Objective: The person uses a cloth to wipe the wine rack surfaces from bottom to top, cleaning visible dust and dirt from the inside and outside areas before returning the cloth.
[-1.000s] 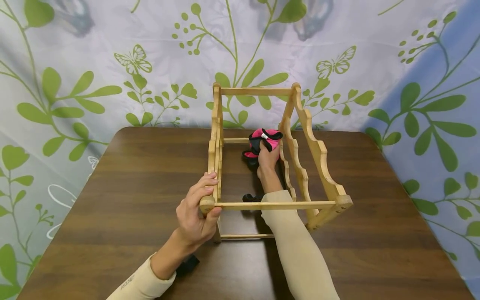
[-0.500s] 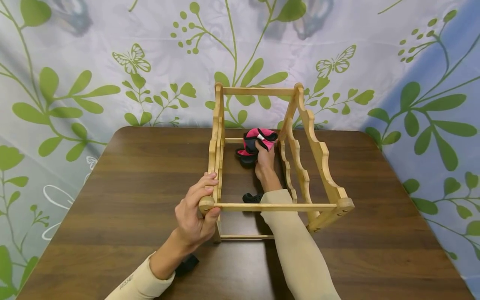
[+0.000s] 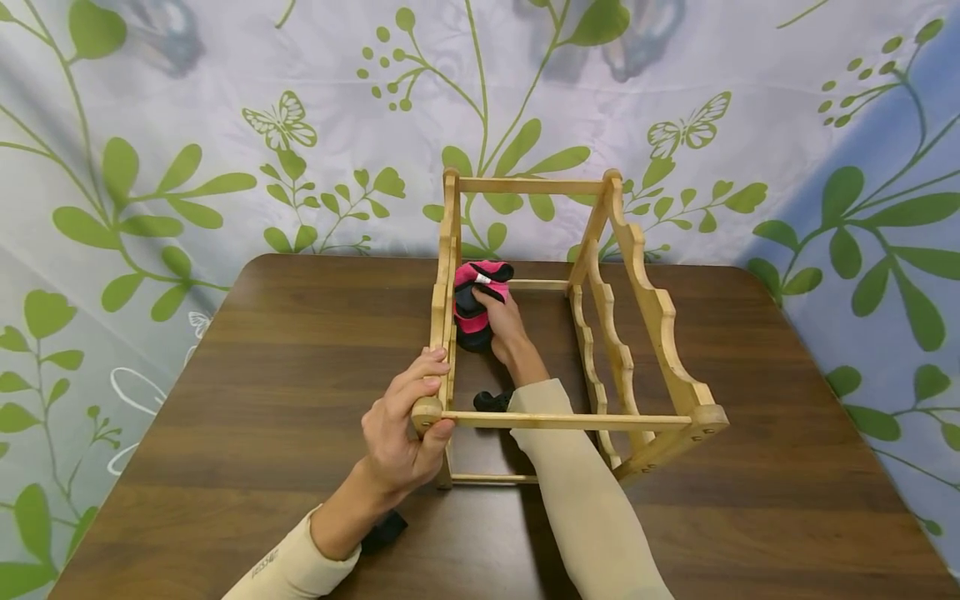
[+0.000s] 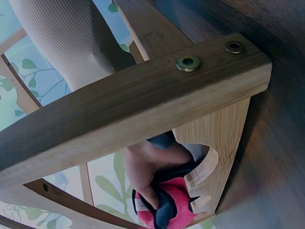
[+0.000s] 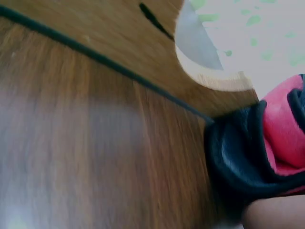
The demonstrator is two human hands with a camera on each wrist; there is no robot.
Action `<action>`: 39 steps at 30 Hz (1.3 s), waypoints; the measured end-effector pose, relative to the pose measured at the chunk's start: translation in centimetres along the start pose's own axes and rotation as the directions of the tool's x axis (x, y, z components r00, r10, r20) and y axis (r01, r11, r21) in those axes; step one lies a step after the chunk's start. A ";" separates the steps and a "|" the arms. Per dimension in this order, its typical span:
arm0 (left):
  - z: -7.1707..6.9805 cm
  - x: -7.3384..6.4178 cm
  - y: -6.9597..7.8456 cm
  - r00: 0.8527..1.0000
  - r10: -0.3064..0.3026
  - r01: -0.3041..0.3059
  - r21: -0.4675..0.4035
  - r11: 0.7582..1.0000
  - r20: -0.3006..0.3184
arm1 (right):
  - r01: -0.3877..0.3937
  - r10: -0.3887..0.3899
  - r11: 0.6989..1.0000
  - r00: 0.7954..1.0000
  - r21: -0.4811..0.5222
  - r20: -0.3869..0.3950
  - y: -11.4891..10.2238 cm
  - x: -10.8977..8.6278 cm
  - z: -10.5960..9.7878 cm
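A light wooden rack with scalloped side rails [image 3: 566, 421] stands on the brown table. At its front left corner, my left hand [image 3: 405, 417] grips the post, thumb in front and fingers along the rail. Reaching inside the frame, my right hand [image 3: 506, 325] pinches a bundled pink and black fabric item [image 3: 471, 304] with a small white tag. The bundle is right at the inner side of the left rail, low in the frame. In the left wrist view, the pink and black fabric item [image 4: 178, 205] shows beside a curved notch of the wood. Its far side is hidden.
Wooden crossbars span the rack, with one [image 3: 525, 187] at the top back. The right scalloped rails [image 3: 660, 333] rise beside the right forearm. Small black objects show by each wrist. A leaf-patterned cloth [image 3: 337, 125] hangs behind the table [image 3: 225, 392].
My right hand has carried the pink and black fabric item from the rack's right side leftward to the left rail. The left hand keeps its grip on the corner. The head view has shifted slightly.
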State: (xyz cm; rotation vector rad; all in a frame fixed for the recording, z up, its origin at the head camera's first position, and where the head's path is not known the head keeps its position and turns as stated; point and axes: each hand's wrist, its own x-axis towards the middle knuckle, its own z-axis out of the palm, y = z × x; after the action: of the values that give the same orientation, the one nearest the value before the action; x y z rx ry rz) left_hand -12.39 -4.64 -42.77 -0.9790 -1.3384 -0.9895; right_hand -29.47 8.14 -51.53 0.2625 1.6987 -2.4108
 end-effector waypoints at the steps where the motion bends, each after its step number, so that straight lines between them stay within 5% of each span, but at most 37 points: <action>1: 0.1 0.0 0.0 1.000 0.002 -0.002 -0.004 1.000 -0.002 | 0.003 -0.003 0.999 1.000 -0.041 -0.010 -0.1 0.0 0.0; 6: 0.4 0.4 0.0 1.000 0.017 -0.017 -0.019 1.000 -0.013 | 0.058 -0.070 0.987 0.995 -0.151 -0.076 -0.4 0.0 0.2; 15: 0.3 0.9 0.8 0.999 0.041 -0.039 0.124 0.991 -0.016 | 0.102 -0.117 0.990 0.978 -0.093 -0.173 -0.2 -0.5 -0.9; 22: 0.1 1.1 0.5 0.999 0.050 -0.047 0.119 0.992 -0.020 | 0.193 -0.197 0.980 0.929 -0.046 -0.314 -1.2 -0.5 -3.2; 29: 0.1 1.1 0.5 0.998 0.059 -0.058 0.119 0.991 -0.001 | 0.324 -0.276 0.946 0.828 0.015 -0.488 -1.6 -0.5 -4.9; 39: -0.1 1.1 0.4 0.998 0.062 -0.063 0.115 0.991 0.019 | 0.335 -0.289 0.942 0.818 0.003 -0.498 -1.7 -0.8 -4.9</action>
State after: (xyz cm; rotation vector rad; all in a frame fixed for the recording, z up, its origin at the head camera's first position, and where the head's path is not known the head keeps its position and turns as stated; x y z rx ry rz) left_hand -11.98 -4.60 -41.65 -0.9368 -1.3546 -0.8491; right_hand -28.94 13.33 -51.42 0.7221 1.9645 -2.8499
